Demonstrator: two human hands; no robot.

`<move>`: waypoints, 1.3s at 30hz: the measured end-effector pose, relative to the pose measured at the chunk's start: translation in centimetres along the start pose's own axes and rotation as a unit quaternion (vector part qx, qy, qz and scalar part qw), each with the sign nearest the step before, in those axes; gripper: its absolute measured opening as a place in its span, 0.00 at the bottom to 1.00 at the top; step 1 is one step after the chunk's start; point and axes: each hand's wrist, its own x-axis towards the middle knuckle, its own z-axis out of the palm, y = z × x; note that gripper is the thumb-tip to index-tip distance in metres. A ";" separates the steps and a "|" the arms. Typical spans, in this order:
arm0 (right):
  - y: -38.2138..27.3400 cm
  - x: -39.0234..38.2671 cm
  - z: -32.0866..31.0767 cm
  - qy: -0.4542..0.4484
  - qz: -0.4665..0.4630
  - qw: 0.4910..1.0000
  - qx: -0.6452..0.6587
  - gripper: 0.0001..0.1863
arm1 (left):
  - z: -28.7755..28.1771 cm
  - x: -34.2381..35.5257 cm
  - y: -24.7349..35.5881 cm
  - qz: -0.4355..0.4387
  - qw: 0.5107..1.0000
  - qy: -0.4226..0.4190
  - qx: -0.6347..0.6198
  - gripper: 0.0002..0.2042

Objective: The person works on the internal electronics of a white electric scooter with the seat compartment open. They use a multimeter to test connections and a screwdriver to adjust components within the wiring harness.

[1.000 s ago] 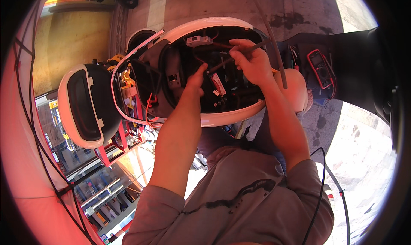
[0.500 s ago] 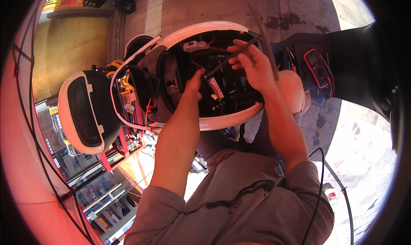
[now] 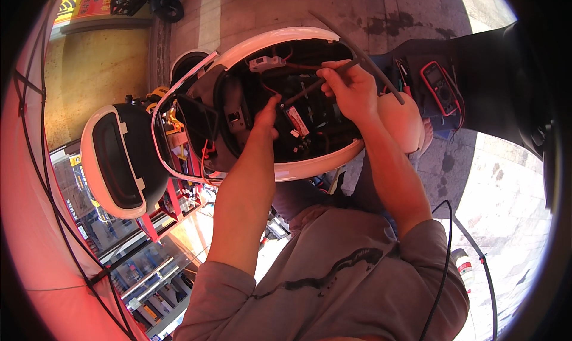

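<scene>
An open vehicle compartment [image 3: 289, 34] with a cream rim holds wiring, a grey switch unit [image 3: 266, 62] and a red-and-white component [image 3: 296, 120]. My left hand [image 3: 267, 117] is inside it at the left of the component, fingers closed at the lower end of a thin dark strip [image 3: 308, 89]; what exactly they grip is partly hidden. My right hand [image 3: 354, 93] pinches that same strip higher up, toward the compartment's right side. A second, longer dark strip [image 3: 386, 81] slants past the far right of the rim, behind my right hand.
A cream-and-black top box [image 3: 119, 162] is at the left beside red shelving and tools. A red multimeter [image 3: 440, 87] with leads and hand tools [image 3: 403, 76] rest on a dark surface at right. A pink canopy with cords borders the left; parked wheels stand at the top.
My right hand's fingers spread briefly half a second ago and now pinch again. The longer strip leans further left. The surroundings have shifted slightly in the view.
</scene>
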 end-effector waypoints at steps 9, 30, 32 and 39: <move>-0.7 2.0 -1.1 -0.035 -0.307 0.951 -0.013 0.28 | 0.0 -0.4 0.2 0.007 1.000 0.001 0.013 0.22; -13.7 5.5 -2.6 -0.353 -0.561 0.499 -0.558 0.17 | -0.3 0.7 -0.4 0.010 0.999 0.043 0.012 0.30; -14.1 5.4 -2.2 -0.397 -0.422 0.475 -0.663 0.20 | -0.3 0.6 -0.4 0.032 0.999 0.021 0.003 0.29; -13.2 3.0 -2.3 -0.415 -0.390 0.536 -0.623 0.16 | -0.7 1.8 -0.5 0.062 0.998 0.007 0.005 0.27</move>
